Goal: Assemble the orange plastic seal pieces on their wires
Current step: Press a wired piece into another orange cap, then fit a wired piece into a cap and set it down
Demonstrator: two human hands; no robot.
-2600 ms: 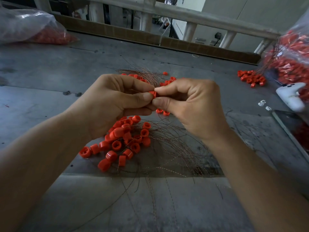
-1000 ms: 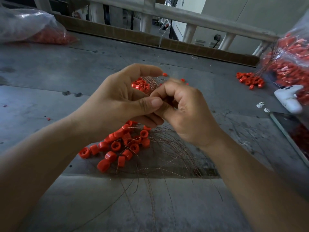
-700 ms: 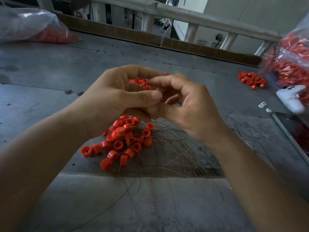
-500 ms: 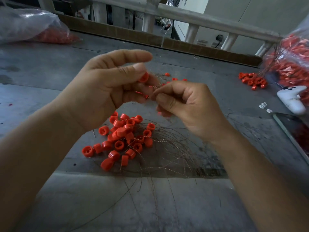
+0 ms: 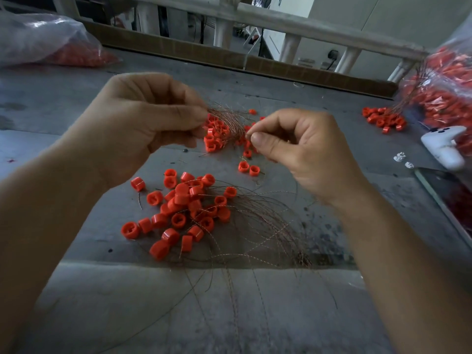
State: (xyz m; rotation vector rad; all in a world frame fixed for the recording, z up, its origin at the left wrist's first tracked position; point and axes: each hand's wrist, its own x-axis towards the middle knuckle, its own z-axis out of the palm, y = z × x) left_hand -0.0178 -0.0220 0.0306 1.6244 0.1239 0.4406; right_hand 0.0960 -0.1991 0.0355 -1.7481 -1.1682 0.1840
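Evidently between seals, the left hand (image 5: pixel 143 123) was curled shut with nothing visible inside, the right hand (image 5: pixel 301 149) pinching a wire (image 5: pixel 244 129) — the next move, I judged, a fresh orange cap (image 5: pixel 244 166).

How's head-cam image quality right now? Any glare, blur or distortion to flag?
Head view: dim, flat light, soft shadows on the grey table. Glare on the clear plastic bag at top left. Wide-angle bend shows in the railing and stretched forearms. Left hand, right hand and the near pile of orange seals are sharp; thin wires barely resolve.
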